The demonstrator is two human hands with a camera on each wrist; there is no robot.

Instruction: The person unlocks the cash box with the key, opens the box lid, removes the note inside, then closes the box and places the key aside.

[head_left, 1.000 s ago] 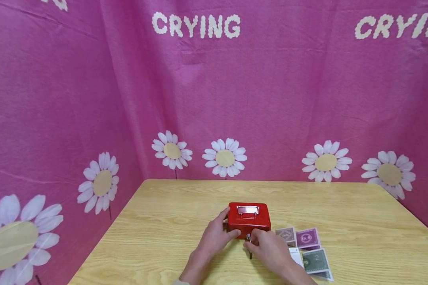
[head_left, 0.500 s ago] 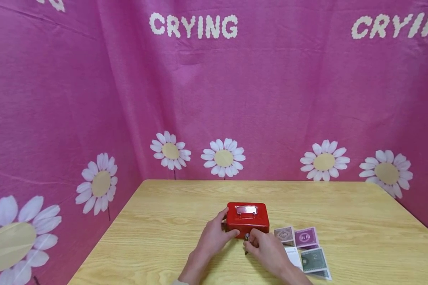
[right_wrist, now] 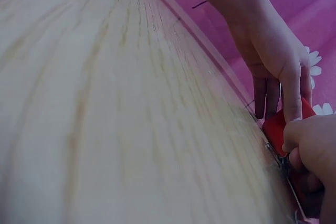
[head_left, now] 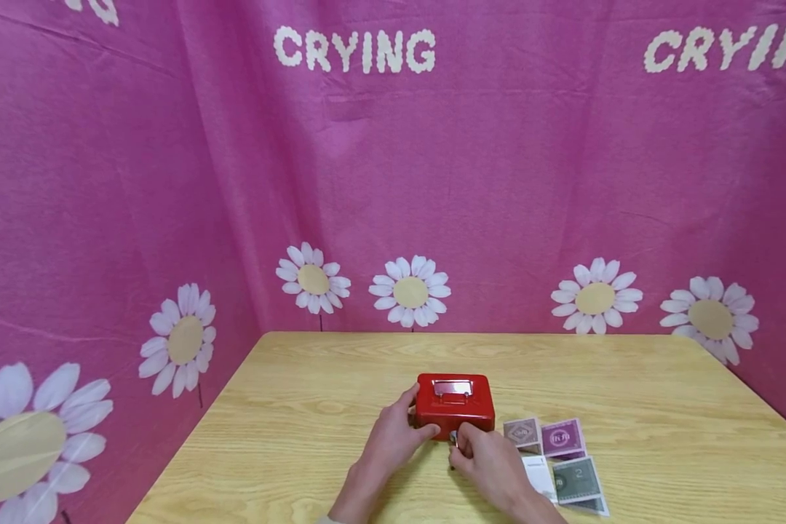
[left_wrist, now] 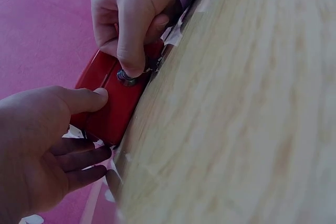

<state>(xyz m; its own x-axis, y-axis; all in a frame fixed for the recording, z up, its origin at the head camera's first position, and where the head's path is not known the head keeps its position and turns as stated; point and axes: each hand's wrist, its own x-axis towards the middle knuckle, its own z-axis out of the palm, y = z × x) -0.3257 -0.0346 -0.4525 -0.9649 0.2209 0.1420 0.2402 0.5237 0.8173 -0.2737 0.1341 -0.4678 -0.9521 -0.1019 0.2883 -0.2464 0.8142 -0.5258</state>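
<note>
A small red cash box with a folding metal handle on its lid stands closed on the table. My left hand holds its left side, thumb on the front face and fingers around the side. My right hand is at the box's front and pinches a key in the round lock. Most of the key is hidden behind the thumb and forefinger. A second dark key appears to hang below it, partly covered by the fingers.
Right of the box lie several play banknotes: a brown one, a purple one, a white one and a green one. Pink cloth with daisies hangs behind the wooden table and along its left.
My right hand's fingers have turned slightly at the lock, and the hanging key has swung left, now mostly behind the fingers. My left hand and the cash box have stayed in place.
</note>
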